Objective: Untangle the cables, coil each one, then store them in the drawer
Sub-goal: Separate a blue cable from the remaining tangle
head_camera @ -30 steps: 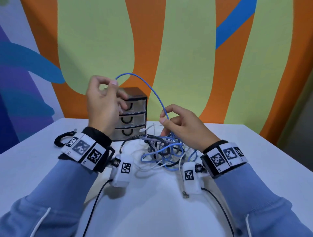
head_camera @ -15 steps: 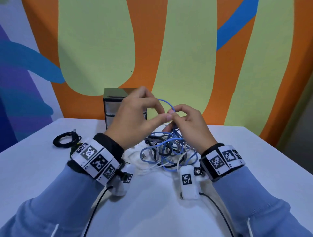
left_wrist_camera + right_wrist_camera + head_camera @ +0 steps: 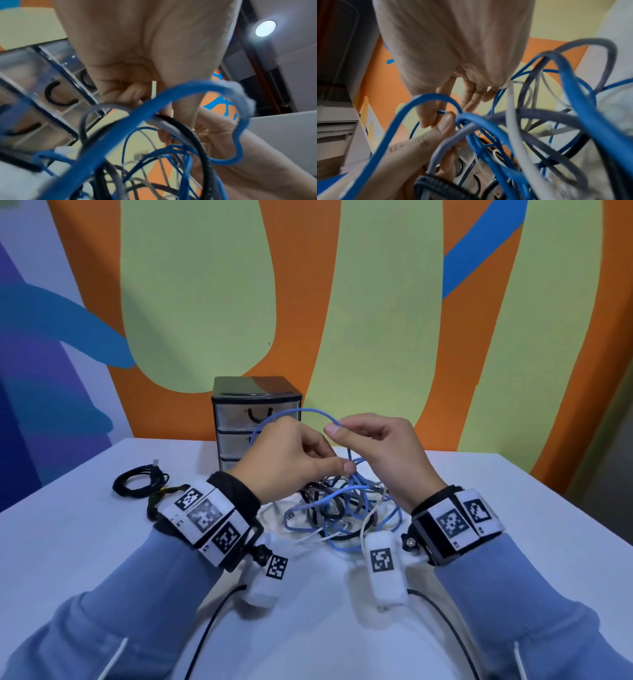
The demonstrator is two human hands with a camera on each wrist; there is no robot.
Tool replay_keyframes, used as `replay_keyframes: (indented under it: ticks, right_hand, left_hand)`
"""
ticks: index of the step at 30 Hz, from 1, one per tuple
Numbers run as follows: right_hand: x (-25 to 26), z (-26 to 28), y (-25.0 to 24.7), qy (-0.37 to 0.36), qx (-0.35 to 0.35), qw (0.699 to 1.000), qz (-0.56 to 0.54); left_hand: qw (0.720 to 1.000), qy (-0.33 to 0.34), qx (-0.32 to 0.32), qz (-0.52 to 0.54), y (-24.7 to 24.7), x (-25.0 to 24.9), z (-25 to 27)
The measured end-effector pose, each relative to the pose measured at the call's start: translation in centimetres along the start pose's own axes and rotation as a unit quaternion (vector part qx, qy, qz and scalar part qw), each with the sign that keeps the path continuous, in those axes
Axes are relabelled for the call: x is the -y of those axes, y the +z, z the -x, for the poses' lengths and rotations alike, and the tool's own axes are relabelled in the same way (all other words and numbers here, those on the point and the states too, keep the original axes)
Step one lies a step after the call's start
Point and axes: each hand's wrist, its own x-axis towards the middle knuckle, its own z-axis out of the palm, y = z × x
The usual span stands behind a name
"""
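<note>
Both hands pinch the blue cable [image 3: 310,412], the right hand [image 3: 376,450] at the loop's top and the left hand [image 3: 291,460] lower, just above the tangle [image 3: 339,508] on the desk [image 3: 513,525], the loop arching between them before the drawers [image 3: 239,419].

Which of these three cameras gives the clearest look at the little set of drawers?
The head view: the drawer unit stands whole at the table's back edge, partly behind the left hand. The left wrist view shows only blurred drawer fronts and handles; the right wrist view shows scraps behind cables.
</note>
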Motion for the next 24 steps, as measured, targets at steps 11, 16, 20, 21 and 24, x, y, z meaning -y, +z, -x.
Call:
replay_keyframes:
  ticks: [11,16,20,21,24]
  right_hand:
    - [0.4,0.1,-0.3,-0.059,0.04,0.997,0.027]
    - [0.2,-0.3,-2.3,-0.074,0.01,0.978,0.193]
    - [0.1,0.0,-2.1,-0.015,0.1,0.938,0.332]
    - [0.1,0.0,-1.9,-0.014,0.114,0.937,0.329]
    - [-0.3,-0.1,-1.8,-0.032,0.128,0.944,0.303]
  left_hand:
    - [0.986,-0.052,-0.052,0.152,0.8,-0.3,-0.1]
    - [0.953,-0.119,-0.111,0.255,-0.6,0.3,-0.5]
    - [0.944,-0.132,-0.119,0.276,-0.7,0.5,-0.4]
    - [0.943,-0.137,-0.12,0.277,-0.6,0.4,-0.4]
    - [0.937,-0.152,-0.108,0.296,-0.5,0.2,-0.5]
